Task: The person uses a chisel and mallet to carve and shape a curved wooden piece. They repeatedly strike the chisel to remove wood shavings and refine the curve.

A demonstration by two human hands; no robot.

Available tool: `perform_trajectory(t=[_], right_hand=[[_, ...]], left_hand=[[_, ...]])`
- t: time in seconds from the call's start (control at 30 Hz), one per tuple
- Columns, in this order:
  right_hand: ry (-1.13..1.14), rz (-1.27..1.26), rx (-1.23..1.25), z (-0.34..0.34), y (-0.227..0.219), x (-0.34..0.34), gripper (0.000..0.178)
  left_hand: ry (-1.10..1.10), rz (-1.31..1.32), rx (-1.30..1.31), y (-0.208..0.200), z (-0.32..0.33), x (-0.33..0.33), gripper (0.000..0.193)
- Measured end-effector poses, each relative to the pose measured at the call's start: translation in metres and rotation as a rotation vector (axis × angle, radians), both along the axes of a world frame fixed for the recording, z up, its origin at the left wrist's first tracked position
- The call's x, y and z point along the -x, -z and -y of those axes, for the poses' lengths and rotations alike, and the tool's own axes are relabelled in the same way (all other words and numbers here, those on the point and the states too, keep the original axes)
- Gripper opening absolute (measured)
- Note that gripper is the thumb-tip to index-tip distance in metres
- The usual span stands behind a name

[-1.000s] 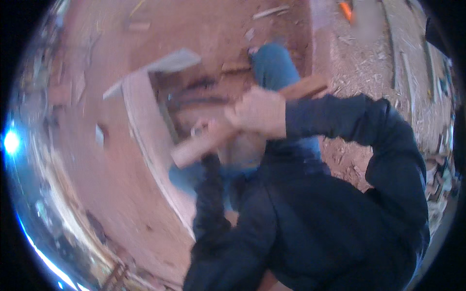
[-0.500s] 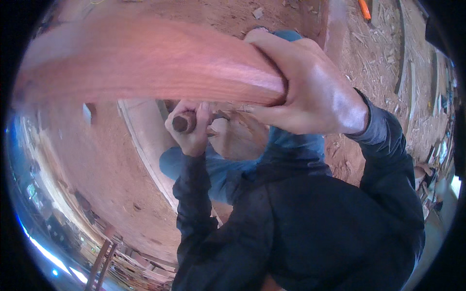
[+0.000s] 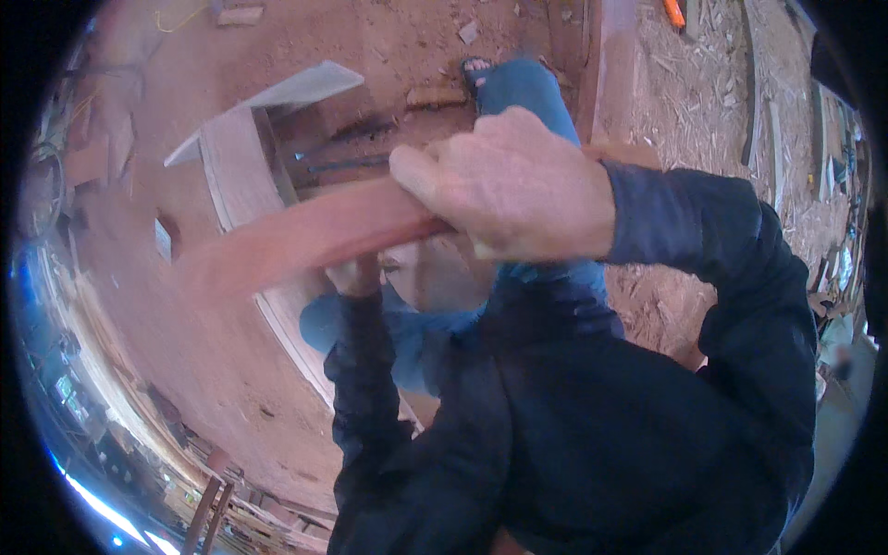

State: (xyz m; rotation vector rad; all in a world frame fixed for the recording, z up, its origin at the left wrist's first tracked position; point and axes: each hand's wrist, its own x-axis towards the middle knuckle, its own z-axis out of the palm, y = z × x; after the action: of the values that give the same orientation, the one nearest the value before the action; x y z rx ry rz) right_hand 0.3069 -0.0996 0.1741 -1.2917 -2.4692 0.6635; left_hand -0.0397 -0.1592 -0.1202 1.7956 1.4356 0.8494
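My right hand (image 3: 513, 190) is wrapped round one end of a long reddish wooden piece (image 3: 314, 231). The piece slants down to the left, its far end smeared by motion. Beneath it, close to my bent left knee, is my left hand (image 3: 358, 276), mostly covered by the wood. Half a second ago that hand showed closed round a brown, round-ended wooden handle; the handle itself is hidden now. A pale plank (image 3: 242, 171) runs past the left hand, and a light pointed board (image 3: 301, 90) lies across its far end.
A short wood block (image 3: 436, 96) lies near my sandalled foot (image 3: 476, 72). Wood shavings (image 3: 698, 102) and long strips cover the ground on the right, with an orange object (image 3: 674, 13) at the far edge. A small offcut (image 3: 164, 239) rests on the dusty ground at left.
My right hand has moved down and left with the wooden piece, away from the camera. The wood now covers most of my left hand and uncovers the pointed board beyond.
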Motion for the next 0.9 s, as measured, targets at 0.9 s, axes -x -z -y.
perform_trajectory(t=[0.9], right_hand=[[-0.077,0.060,0.119,-0.020,0.004,0.027,0.041]], left_hand=[[-0.124,0.507,0.179,-0.007,-0.008,0.002,0.048]])
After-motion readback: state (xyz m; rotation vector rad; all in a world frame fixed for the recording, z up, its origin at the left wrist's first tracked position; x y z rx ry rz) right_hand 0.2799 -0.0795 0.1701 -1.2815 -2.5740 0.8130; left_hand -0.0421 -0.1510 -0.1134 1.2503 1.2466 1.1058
